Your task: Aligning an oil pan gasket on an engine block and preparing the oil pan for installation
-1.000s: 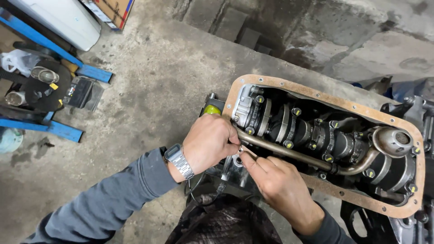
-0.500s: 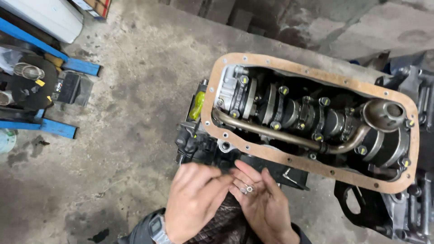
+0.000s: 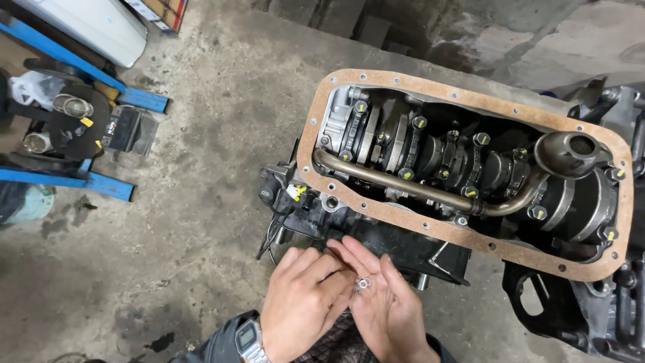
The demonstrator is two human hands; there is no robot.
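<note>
An upturned engine block (image 3: 470, 168) stands on the concrete floor, its crankshaft and a curved oil pickup pipe (image 3: 416, 188) exposed inside a brown cork gasket (image 3: 403, 228) on the rim. Both my hands are low in the picture, in front of the engine. My right hand (image 3: 390, 309) lies palm up with a small metal nut (image 3: 363, 284) resting in it. My left hand (image 3: 302, 302), with a wristwatch on the wrist, has its fingertips at that nut.
Blue metal beams (image 3: 80, 178) of a stand lie at the left with round metal parts (image 3: 67, 107) and a small dark box (image 3: 127, 128). A white container (image 3: 87, 23) and a cardboard box (image 3: 161, 8) sit at the top left. A dark metal bracket (image 3: 537, 302) sits below the engine.
Both hands came away from the engine's left end and drew back toward me. The small nut now lies in my right palm. The view shifted, so the engine sits higher.
</note>
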